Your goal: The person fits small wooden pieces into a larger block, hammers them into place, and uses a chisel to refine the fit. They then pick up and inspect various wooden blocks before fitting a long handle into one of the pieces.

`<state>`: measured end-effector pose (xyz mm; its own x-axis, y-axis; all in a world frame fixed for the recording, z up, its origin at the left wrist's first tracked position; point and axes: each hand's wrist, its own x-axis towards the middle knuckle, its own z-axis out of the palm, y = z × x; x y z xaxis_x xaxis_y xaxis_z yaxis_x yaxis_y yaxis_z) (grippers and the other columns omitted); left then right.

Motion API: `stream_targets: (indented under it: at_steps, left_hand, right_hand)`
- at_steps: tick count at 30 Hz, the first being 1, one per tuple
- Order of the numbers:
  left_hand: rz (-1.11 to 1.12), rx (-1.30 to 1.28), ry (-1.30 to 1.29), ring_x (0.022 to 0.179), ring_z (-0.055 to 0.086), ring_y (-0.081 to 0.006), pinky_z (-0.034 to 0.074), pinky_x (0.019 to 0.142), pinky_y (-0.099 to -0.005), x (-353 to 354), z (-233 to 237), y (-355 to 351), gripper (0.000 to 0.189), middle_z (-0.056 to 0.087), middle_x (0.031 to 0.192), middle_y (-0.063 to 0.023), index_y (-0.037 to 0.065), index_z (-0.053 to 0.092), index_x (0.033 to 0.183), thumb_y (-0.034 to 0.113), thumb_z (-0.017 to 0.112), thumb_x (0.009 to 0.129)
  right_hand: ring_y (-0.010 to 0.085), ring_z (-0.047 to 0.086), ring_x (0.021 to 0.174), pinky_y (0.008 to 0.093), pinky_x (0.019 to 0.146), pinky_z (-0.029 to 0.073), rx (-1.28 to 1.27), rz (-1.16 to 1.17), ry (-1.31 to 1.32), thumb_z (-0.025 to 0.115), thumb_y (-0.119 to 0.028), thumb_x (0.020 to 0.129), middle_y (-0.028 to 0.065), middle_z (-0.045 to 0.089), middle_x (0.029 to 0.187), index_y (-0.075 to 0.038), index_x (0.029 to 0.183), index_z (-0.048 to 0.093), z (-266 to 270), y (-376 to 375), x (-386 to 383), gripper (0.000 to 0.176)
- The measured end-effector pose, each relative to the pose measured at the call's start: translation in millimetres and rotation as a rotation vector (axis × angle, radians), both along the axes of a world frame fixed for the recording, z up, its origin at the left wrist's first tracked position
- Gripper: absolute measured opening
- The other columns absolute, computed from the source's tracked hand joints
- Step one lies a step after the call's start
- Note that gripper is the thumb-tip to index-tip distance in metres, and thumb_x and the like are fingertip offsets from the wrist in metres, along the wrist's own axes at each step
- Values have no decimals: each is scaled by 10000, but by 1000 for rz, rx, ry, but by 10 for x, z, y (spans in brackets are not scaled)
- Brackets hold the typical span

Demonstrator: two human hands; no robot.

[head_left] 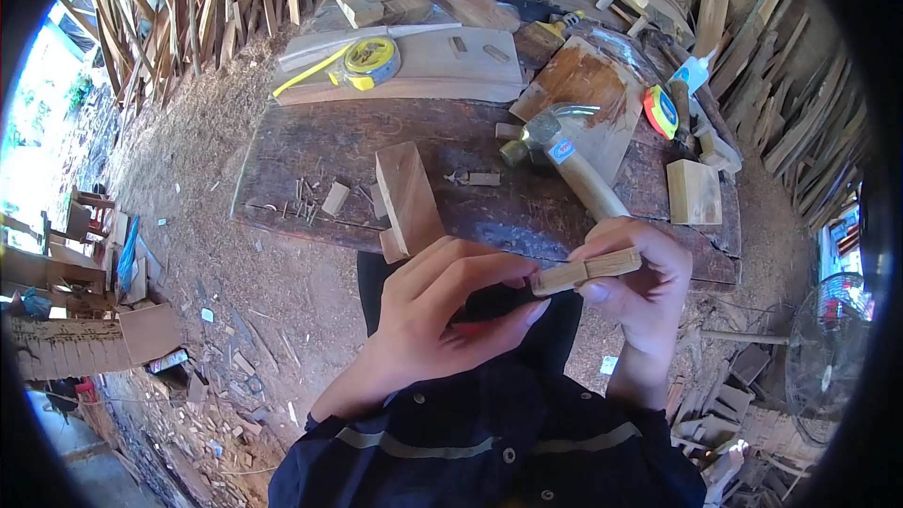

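Note:
Between the thumb and fingers of my right hand (649, 273) is a small wooden block (585, 271), its length lying sideways above my lap, with a stepped joint line across its middle. My left hand (442, 306) curves toward the block's left end, fingertips right at that end, thumb apart and lower. Just beyond, a claw hammer (591, 186) lies on the workbench (329, 136), its handle running toward my right hand. A thicker wood block (410, 196) rests near the bench's front edge, in front of my left hand.
Several nails (306, 199) and small wood bits lie at the bench's left. Farther back are a yellow tape measure (371, 58) on a plank (451, 71), a second tape measure (660, 113) and a glue bottle (694, 73). A squared block (694, 193) stands at right; a fan (828, 357) is beyond.

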<state>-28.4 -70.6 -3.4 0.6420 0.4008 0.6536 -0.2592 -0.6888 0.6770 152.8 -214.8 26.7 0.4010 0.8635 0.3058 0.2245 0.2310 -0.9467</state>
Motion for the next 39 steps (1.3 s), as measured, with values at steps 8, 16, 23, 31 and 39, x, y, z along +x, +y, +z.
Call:
stream_targets:
  at_steps: [8,16,23,31,39]
  left_hand:
    - [131,-165,-226,762,711,-215,555,687,-302,-195,-163,139,356,733,905,-129,-11,704,1106,7,837,776]
    - [231,-139,-232,735,684,-231,530,682,-319,-344,-300,343,285,722,871,-121,4,711,1020,-50,773,747]
    - [304,-63,-162,853,684,-267,528,758,-353,-452,-361,392,295,720,934,-129,8,708,1028,-5,796,746]
    - [341,-16,97,1308,506,-435,428,1101,-523,-447,-430,495,1007,489,1432,-240,-7,424,1504,319,952,711]
    - [333,-40,194,1464,387,-432,348,1206,-535,-330,-512,571,1151,367,1611,-239,7,283,1613,264,937,701]
  right_hand:
    - [156,739,859,290,787,563,-60,-67,-136,844,15,801,102,772,942,28,1013,762,-47,162,-41,228]
    - [123,734,829,263,738,558,-339,-76,-483,815,-28,844,62,771,908,-12,1009,770,-77,419,-19,172]
    - [127,663,805,269,739,512,-160,-292,-560,840,-133,864,58,707,924,-36,1189,729,81,1018,11,356]
    - [196,619,702,328,670,500,-129,-130,-780,817,-195,886,66,634,813,-60,1107,705,-2,1240,-266,282]
    - [272,641,723,361,656,496,-165,-53,-949,745,-161,934,101,613,791,-29,891,610,59,1393,-422,194]
